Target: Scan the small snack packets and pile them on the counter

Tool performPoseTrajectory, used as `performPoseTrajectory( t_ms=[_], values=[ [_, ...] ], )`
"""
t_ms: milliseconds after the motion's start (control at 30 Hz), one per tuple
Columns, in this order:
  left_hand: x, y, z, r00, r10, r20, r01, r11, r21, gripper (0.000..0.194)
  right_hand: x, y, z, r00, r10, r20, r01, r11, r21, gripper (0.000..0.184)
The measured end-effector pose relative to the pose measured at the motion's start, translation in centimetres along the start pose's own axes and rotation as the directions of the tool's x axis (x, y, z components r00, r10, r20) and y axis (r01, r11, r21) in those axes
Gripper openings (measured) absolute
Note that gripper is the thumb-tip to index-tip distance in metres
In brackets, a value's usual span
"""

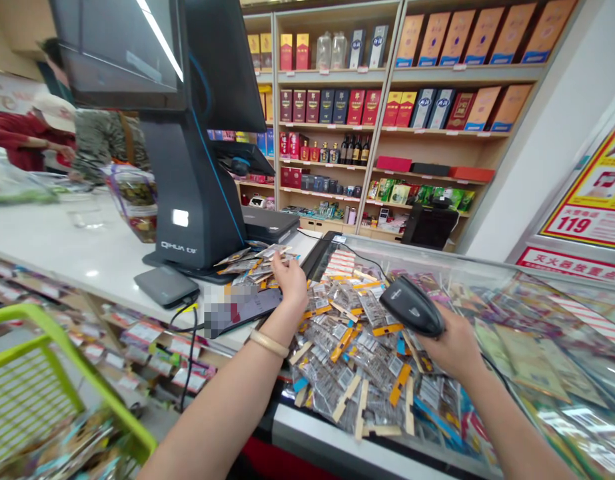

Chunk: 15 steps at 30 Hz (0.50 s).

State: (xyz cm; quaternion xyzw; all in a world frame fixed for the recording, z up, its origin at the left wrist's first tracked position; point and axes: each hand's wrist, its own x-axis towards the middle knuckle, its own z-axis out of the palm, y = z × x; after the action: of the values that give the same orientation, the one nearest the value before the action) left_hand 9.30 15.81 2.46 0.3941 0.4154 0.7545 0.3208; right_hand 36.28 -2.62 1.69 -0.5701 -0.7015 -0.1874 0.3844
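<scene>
My right hand (pixel 454 340) is wrapped round the handle of a black handheld barcode scanner (pixel 412 308). The scanner is held over a big heap of small clear snack packets (pixel 352 353) with orange, blue and cream strips, on the glass counter. Further left, my left hand (pixel 291 280) has its fingers pinched at a small packet (pixel 273 252), above a lesser pile of packets (pixel 250 263) at the foot of the till. The fingertips partly hide that packet. Under my left wrist lies a phone (pixel 257 310), its screen partly blurred.
A dark till with screens (pixel 197 180) stands on the white counter (pixel 87 230), a grey box (pixel 167 287) with cables before it. A green basket (pixel 42 340) holds more packets at lower left. Boxed goods fill the shelves (pixel 332 80). Two people (pixel 107 137) are behind the till.
</scene>
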Motion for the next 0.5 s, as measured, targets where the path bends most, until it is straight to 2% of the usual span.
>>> performPoseTrajectory(
  t_ms=[33, 67, 133, 233, 333, 500],
  values=[
    [-0.6, 0.6, 0.4, 1.000, 0.013, -0.020, -0.012, 1.000, 0.026, 0.035, 0.0, -0.1, 0.0, 1.000, 0.004, 0.003, -0.004, 1.000, 0.003, 0.040],
    [-1.3, 1.2, 0.7, 0.999, 0.048, 0.005, -0.048, 0.998, 0.034, 0.030, 0.0, -0.1, -0.1, 1.000, 0.009, 0.004, -0.009, 1.000, 0.004, 0.039],
    [-2.3, 2.4, 1.2, 0.989, 0.102, 0.104, -0.102, 0.995, -0.005, 0.021, 0.1, -0.3, -0.2, 1.000, 0.018, 0.001, -0.018, 1.000, 0.007, 0.037],
    [-3.3, 3.5, 1.4, 0.966, 0.078, 0.246, -0.057, 0.994, -0.092, 0.026, 0.3, -0.7, -0.4, 1.000, 0.028, -0.003, -0.028, 0.999, 0.024, 0.034],
    [-3.7, 3.7, 1.3, 0.947, 0.061, 0.314, -0.049, 0.998, -0.046, 0.032, 0.4, -0.9, -0.5, 0.999, 0.034, 0.009, -0.034, 0.999, 0.034, 0.031],
    [-3.9, 3.4, 1.2, 0.894, 0.160, 0.419, -0.170, 0.985, -0.013, 0.030, 0.6, -1.1, -0.5, 0.999, 0.042, 0.014, -0.043, 0.998, 0.047, 0.033]
  ],
)
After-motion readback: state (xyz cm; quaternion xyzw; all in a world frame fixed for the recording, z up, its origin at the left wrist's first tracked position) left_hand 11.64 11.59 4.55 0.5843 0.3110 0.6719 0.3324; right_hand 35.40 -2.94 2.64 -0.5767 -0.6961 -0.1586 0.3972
